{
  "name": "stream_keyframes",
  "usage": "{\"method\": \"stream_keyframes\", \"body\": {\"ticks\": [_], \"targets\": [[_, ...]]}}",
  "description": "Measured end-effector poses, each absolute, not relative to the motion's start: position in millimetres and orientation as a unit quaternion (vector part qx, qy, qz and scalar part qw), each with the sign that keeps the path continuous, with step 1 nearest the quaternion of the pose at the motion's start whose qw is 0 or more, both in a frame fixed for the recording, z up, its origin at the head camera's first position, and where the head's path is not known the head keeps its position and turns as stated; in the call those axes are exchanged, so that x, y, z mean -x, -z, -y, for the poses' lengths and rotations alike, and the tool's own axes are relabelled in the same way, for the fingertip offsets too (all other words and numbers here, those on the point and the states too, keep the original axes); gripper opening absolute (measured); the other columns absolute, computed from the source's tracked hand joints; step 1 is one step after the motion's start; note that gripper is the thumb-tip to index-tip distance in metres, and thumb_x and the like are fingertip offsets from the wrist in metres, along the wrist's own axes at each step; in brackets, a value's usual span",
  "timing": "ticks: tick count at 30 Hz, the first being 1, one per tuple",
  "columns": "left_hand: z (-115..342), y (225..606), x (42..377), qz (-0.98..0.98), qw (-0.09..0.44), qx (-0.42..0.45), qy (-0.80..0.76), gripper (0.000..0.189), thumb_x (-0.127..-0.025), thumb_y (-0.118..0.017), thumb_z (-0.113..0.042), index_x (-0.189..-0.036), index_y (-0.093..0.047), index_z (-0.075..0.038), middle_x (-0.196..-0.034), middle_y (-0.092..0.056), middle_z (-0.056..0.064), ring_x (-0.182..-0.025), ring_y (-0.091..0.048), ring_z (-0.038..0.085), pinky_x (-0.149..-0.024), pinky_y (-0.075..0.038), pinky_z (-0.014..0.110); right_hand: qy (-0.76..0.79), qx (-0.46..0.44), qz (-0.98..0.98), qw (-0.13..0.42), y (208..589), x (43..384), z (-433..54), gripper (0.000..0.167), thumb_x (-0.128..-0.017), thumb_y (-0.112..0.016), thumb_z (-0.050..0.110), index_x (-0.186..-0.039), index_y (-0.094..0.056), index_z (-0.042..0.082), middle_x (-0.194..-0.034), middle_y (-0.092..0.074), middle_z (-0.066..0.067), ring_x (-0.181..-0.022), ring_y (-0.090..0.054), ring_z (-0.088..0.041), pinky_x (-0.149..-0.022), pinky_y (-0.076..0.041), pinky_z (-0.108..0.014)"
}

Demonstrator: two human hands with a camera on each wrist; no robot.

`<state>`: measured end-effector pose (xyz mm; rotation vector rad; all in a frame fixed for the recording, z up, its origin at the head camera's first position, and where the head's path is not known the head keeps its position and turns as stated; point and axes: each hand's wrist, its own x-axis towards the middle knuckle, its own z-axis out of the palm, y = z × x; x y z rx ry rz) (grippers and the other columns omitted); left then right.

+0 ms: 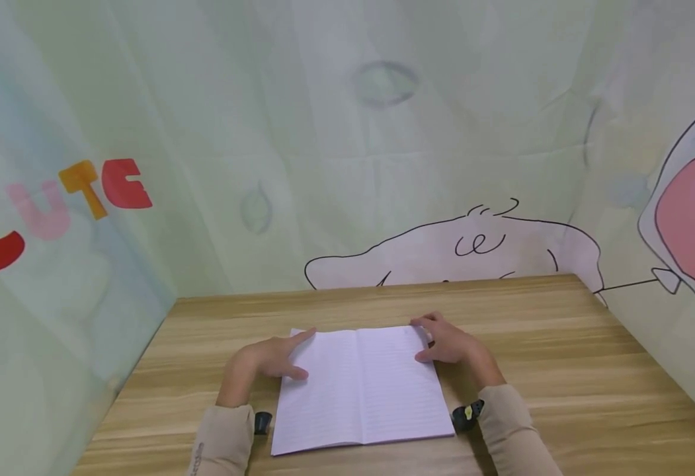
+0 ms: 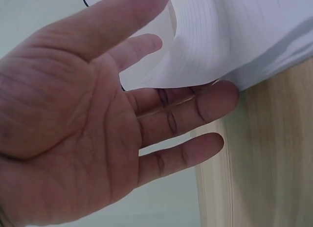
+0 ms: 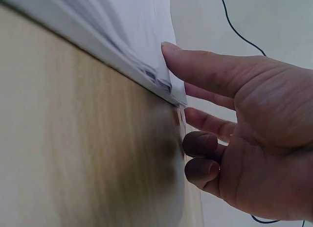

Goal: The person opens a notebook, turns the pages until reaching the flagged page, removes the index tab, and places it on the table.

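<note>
An open notebook [image 1: 329,390] with lined white pages lies on the wooden table, its fold running down the middle. My left hand [image 1: 272,357] is at its upper left edge, index finger and thumb spread over the page. In the left wrist view, the left hand [image 2: 98,119] has fairly straight fingers, and a page [image 2: 200,46] bows up beside them. At the upper right corner, my right hand [image 1: 448,340] holds the notebook's edge. The right wrist view shows the right thumb [image 3: 200,65] on the pages [image 3: 142,36] and the other fingers bent around the corner, some tips hidden.
The wooden table [image 1: 567,370] extends around the notebook. Behind it hangs a pale curtain [image 1: 299,132] with cartoon drawings and coloured letters, meeting the table's back edge. Dark wrist devices, one a strapped unit [image 1: 467,415], sit by both sleeves.
</note>
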<state>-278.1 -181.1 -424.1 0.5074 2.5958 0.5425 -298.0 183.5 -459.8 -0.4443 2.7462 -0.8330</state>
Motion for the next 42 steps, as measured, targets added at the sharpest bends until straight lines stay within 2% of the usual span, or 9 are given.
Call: {"method": "stream_keyframes", "body": {"ticks": [11, 15, 19, 24, 26, 29, 37, 39, 42], "targets": [[177.3, 420.5, 274.5, -0.939, 0.223, -0.178, -0.194, 0.084, -0.089, -0.077, -0.025, -0.157, -0.031, -0.012, -0.151, -0.041, 0.026, -0.137, -0.041, 0.046, -0.110, -0.031, 0.059, 0.293, 0.143, -0.940, 0.100, 465.3, 301.1, -184.3, 0.064, -0.082, -0.084, 0.021, -0.138, -0.054, 0.014, -0.138, -0.043, -0.021, -0.113, -0.053, -0.035, -0.098, -0.046, -0.055], [178.6, 421.1, 274.8, -0.939, 0.223, -0.182, -0.190, 0.084, -0.089, -0.077, -0.026, -0.158, -0.030, -0.012, -0.151, -0.042, 0.026, -0.136, -0.042, 0.045, -0.110, -0.032, 0.058, 0.295, 0.134, -0.943, 0.071, 467.4, 303.2, -181.2, 0.053, -0.083, -0.083, 0.017, -0.131, -0.058, 0.016, -0.133, -0.045, -0.019, -0.108, -0.054, -0.033, -0.096, -0.047, -0.053], [179.5, 420.7, 274.5, -0.938, 0.223, -0.183, -0.190, 0.085, -0.089, -0.077, -0.027, -0.158, -0.030, -0.012, -0.150, -0.043, 0.024, -0.135, -0.044, 0.044, -0.110, -0.032, 0.058, 0.302, 0.130, -0.944, 0.031, 470.0, 306.6, -177.6, 0.034, -0.088, -0.078, 0.013, -0.117, -0.062, 0.018, -0.119, -0.053, -0.013, -0.099, -0.055, -0.028, -0.088, -0.050, -0.047], [180.5, 420.1, 275.1, -0.937, 0.221, -0.186, -0.196, 0.083, -0.090, -0.075, -0.027, -0.158, -0.030, -0.012, -0.154, -0.040, 0.020, -0.137, -0.042, 0.041, -0.111, -0.032, 0.056, 0.325, 0.155, -0.933, -0.018, 470.4, 309.3, -177.1, 0.012, -0.091, -0.074, 0.010, -0.100, -0.067, 0.013, -0.090, -0.061, -0.001, -0.079, -0.054, -0.018, -0.070, -0.047, -0.033], [181.0, 420.1, 275.5, -0.937, 0.222, -0.187, -0.196, 0.082, -0.091, -0.074, -0.028, -0.158, -0.029, -0.013, -0.156, -0.038, 0.017, -0.139, -0.040, 0.040, -0.112, -0.031, 0.055, 0.331, 0.162, -0.929, -0.035, 470.5, 310.3, -177.6, 0.008, -0.091, -0.074, 0.011, -0.094, -0.066, 0.012, -0.084, -0.059, 0.001, -0.073, -0.052, -0.015, -0.064, -0.045, -0.030], [181.4, 419.7, 275.7, -0.936, 0.223, -0.187, -0.197, 0.081, -0.092, -0.073, -0.028, -0.158, -0.029, -0.012, -0.157, -0.037, 0.017, -0.139, -0.040, 0.040, -0.112, -0.030, 0.055, 0.337, 0.162, -0.926, -0.050, 471.5, 311.9, -178.4, 0.011, -0.091, -0.075, 0.015, -0.088, -0.064, 0.012, -0.079, -0.056, 0.002, -0.070, -0.050, -0.014, -0.060, -0.042, -0.027], [180.7, 417.5, 274.1, -0.934, 0.223, -0.196, -0.198, 0.080, -0.093, -0.072, -0.029, -0.157, -0.030, -0.009, -0.157, -0.036, 0.018, -0.140, -0.039, 0.040, -0.113, -0.030, 0.054, 0.341, 0.158, -0.925, -0.064, 473.6, 313.8, -178.4, 0.013, -0.093, -0.073, 0.019, -0.085, -0.065, 0.012, -0.075, -0.056, 0.002, -0.069, -0.050, -0.015, -0.060, -0.041, -0.027], [180.2, 416.6, 273.4, -0.934, 0.224, -0.197, -0.196, 0.079, -0.093, -0.071, -0.029, -0.157, -0.030, -0.009, -0.157, -0.036, 0.019, -0.141, -0.038, 0.040, -0.113, -0.030, 0.054, 0.343, 0.160, -0.923, -0.065, 472.9, 312.8, -178.1, 0.007, -0.094, -0.072, 0.018, -0.093, -0.070, 0.011, -0.078, -0.058, 0.001, -0.071, -0.052, -0.015, -0.061, -0.043, -0.027], [179.6, 415.9, 272.6, -0.935, 0.226, -0.192, -0.194, 0.079, -0.093, -0.071, -0.030, -0.157, -0.030, -0.010, -0.157, -0.037, 0.019, -0.141, -0.039, 0.039, -0.113, -0.030, 0.054, 0.351, 0.160, -0.921, -0.058, 472.4, 311.3, -177.7, 0.017, -0.095, -0.070, 0.016, -0.111, -0.073, 0.009, -0.084, -0.062, 0.000, -0.076, -0.053, -0.016, -0.064, -0.046, -0.028]]}}
